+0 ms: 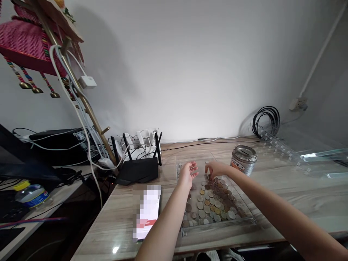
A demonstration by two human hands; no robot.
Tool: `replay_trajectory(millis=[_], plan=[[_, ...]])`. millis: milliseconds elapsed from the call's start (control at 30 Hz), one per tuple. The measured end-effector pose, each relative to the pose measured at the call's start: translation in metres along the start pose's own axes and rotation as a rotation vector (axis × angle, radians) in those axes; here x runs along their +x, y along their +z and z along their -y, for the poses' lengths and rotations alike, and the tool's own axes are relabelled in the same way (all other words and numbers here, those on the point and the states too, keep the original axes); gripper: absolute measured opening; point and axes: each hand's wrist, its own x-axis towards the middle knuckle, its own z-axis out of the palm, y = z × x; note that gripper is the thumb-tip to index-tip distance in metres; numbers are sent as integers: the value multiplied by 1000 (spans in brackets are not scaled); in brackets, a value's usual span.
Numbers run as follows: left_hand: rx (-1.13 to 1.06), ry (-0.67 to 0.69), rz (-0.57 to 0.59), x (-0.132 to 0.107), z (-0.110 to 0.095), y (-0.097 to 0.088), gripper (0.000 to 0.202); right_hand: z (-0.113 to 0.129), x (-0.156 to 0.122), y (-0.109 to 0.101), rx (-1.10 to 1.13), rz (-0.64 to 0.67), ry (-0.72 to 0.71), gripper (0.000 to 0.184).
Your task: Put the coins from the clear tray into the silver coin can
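- Two bare hands over a clear tray [197, 190] on a wooden table [108, 224].
- Left hand [187, 174]: fingers released, half curled, apart from each other; nothing seen in them; over the tray's left part.
- Right hand [216, 169]: fingertips bent down at the far end of the coin pile; cannot tell if a coin is pinched.
- Coins [207, 209]: many, silver, yellow and brown, loose in the tray; most below the right fingers on the person's side, a few near the left fingers.
- Metal can [244, 158]: upright, labelled, right of the right fingers, outside the tray.
- Phone [149, 212]: screen lit, left of the left fingers and closer to the person.
- Router [140, 170]: black, left of the left fingers, beyond the phone.
- Black cable coil [266, 121]: well beyond the right fingers, against the wall.
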Motion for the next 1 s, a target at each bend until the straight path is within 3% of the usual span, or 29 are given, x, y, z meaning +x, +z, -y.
replay_trajectory(millis=[200,333,467,567,633,833,1000], plan=[[77,-33,59,3,5,0,17,-3,-6,10,130,117,45,18],[192,17,74,3,4,1,16,-1,-2,16,145,22,-4,33],[661,246,93,2,4,-1,10,11,-4,16,91,-31,-108,37],[1047,480,92,-1,8,-5,11,18,-4,16,14,-26,-85,30],[1168,512,117,-4,10,-6,11,17,-4,17,-29,-22,-62,24],[1189,451,159,-6,13,-6,8,5,-11,18,109,-1,-82,22],[1249,491,190,-3,14,-6,10,19,-26,23,119,11,-65,36]])
